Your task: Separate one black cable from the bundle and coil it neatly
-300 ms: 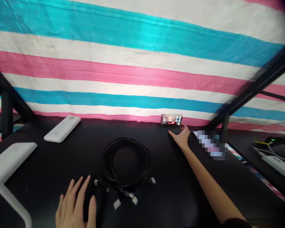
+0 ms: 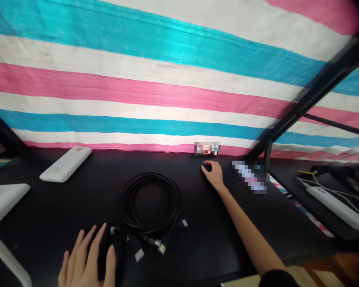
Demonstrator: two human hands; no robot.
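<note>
My left hand (image 2: 85, 261) lies on the black table at the lower left, palm down with fingers spread and holding nothing. Right beside it is a round coil of black cables (image 2: 151, 203), whose pale connector ends point toward me. My right hand (image 2: 214, 174) reaches to the back of the table, thumb and bent fingers apart, with nothing between them. Just beyond it, a phone (image 2: 207, 148) with a lit, partly blurred screen leans sideways against the striped sheet. A second lit device (image 2: 249, 177), its screen blurred out, rests to the right of this hand.
Two white slab-like devices (image 2: 66, 164), resembling power banks, lie on the left. A white curved bar (image 2: 10, 257) crosses the lower left corner. Black frame bars (image 2: 302, 107) slant up at the right, with a white power strip (image 2: 336, 205) and cables beyond. A striped sheet (image 2: 143, 87) hangs behind.
My right hand has drawn back from the phone's right edge to just in front of it, its fingers more bent. The whole view has turned slightly right. My left hand stays beside the cables.
</note>
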